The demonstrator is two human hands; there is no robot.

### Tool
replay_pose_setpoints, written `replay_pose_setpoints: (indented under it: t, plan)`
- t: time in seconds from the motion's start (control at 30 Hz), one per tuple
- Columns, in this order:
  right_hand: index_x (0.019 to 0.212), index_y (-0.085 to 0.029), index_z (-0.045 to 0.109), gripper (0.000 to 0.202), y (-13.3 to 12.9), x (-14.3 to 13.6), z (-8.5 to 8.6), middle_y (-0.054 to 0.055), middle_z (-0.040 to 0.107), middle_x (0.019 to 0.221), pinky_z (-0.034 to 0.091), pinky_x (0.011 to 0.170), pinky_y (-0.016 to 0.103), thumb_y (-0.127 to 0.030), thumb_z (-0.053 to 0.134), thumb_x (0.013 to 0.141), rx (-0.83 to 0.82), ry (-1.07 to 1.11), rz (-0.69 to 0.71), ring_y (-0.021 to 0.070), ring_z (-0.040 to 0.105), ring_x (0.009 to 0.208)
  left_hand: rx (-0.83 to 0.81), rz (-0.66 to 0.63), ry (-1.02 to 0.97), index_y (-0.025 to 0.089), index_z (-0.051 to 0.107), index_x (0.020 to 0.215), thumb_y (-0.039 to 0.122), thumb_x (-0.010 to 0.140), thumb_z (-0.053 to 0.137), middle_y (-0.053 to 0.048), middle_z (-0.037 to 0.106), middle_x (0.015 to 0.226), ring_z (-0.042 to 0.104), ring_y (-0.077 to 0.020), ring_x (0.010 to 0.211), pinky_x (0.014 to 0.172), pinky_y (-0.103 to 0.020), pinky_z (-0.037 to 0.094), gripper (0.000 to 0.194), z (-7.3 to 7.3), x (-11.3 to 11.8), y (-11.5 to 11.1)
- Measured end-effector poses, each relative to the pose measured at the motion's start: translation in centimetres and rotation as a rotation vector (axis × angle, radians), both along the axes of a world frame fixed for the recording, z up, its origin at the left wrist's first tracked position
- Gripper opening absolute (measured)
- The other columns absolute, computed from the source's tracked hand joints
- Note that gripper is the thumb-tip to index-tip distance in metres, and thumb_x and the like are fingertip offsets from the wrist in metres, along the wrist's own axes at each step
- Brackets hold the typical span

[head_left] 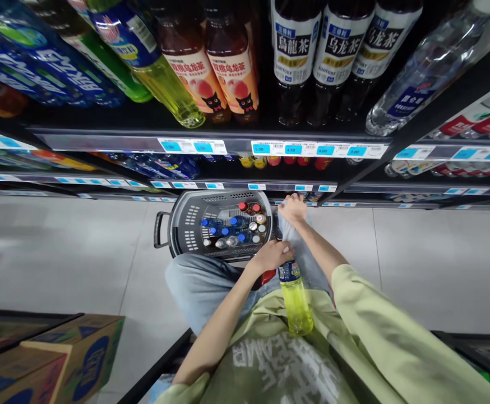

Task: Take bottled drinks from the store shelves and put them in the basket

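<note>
My left hand (271, 255) is closed around the neck of a bottle of yellow drink (296, 306) with a blue label, which lies against my lap with its base toward me. Farther forward, my right hand (293, 209) rests at my knee near the lowest shelf, its fingers bent; whether it holds anything is hidden. Just left of my hands, a grey basket (181, 224) stands on the floor with several bottles in it, some with blue caps, others with red or white ones.
Drink shelves (123, 140) with price tags span the front. Upper rows hold dark tea bottles (295, 50), peach-labelled bottles (236, 84) and a tilted clear bottle (413, 84). Cardboard boxes (81, 359) stand behind at the left. Black rails lie behind me on both sides.
</note>
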State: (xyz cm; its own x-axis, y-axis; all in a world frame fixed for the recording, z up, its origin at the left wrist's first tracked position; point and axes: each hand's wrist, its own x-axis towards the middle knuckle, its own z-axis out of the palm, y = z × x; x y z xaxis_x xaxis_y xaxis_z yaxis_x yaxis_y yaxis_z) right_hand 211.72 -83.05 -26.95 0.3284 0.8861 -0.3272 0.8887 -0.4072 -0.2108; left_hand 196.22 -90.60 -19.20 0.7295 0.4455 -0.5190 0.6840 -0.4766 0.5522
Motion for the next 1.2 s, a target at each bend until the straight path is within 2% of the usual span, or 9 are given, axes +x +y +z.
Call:
replay_pose_setpoints:
  t: [0.23,0.43,0.73,0.83,1.03,1.2]
  plan:
    - [0.128,-0.017,0.072,0.043,-0.1,-0.1,-0.1,0.018,0.064,0.138,0.053,0.101,0.047,-0.040,0.055,0.096,0.029,-0.010,-0.014,0.0365,0.053,0.132,0.046,0.021,0.039,0.018,0.076,0.112,0.036,0.107,0.053,-0.013,0.082,0.107,0.076,-0.0276,0.099,0.090,-0.033,0.051,0.030,0.4,-0.2,-0.3]
    - [0.128,-0.018,0.072,0.042,0.0,-0.1,-0.4,0.018,0.064,0.138,0.054,0.100,0.047,-0.040,0.056,0.096,0.035,-0.020,-0.016,0.0366,0.053,0.131,0.022,0.026,0.073,0.018,0.076,0.116,0.033,0.107,0.052,-0.014,0.082,0.113,0.078,-0.0309,0.103,0.090,-0.035,0.050,0.030,0.7,-0.4,-0.6]
    - [0.128,-0.018,0.072,0.043,0.1,0.0,-0.9,0.018,0.063,0.138,0.054,0.100,0.047,-0.041,0.054,0.096,0.027,-0.027,-0.006,0.0368,0.052,0.131,0.018,0.075,0.031,0.019,0.075,0.109,0.032,0.105,0.051,-0.013,0.081,0.103,0.076,-0.0291,0.095,0.088,-0.034,0.050,0.027,0.6,-0.3,-0.8]
    - [0.129,-0.018,0.072,0.044,0.1,0.0,-0.9,0.018,0.063,0.138,0.054,0.100,0.048,-0.040,0.054,0.096,0.036,-0.027,-0.009,0.0371,0.052,0.131,-0.050,0.083,-0.063,0.021,0.071,0.110,0.030,0.105,0.048,-0.009,0.079,0.099,0.074,-0.0254,0.093,0.088,-0.032,0.049,0.025,0.7,-0.7,-0.7]
    - [0.130,-0.017,0.072,0.045,0.1,0.1,-0.6,0.018,0.063,0.139,0.054,0.100,0.049,-0.040,0.054,0.096,0.031,-0.012,-0.010,0.0377,0.052,0.132,-0.340,0.128,-0.396,0.022,0.062,0.102,0.037,0.106,0.041,-0.002,0.070,0.096,0.064,-0.0180,0.090,0.089,-0.027,0.049,0.026,1.4,-1.8,0.2]
    - [0.131,-0.018,0.071,0.045,0.1,0.2,-0.6,0.019,0.062,0.141,0.053,0.102,0.050,-0.041,0.053,0.097,0.013,-0.018,-0.001,0.0380,0.052,0.132,-0.356,0.134,-0.419,0.021,0.060,0.097,0.031,0.100,0.043,-0.001,0.067,0.091,0.060,-0.0167,0.085,0.085,-0.027,0.048,0.020,1.6,-2.1,0.4]
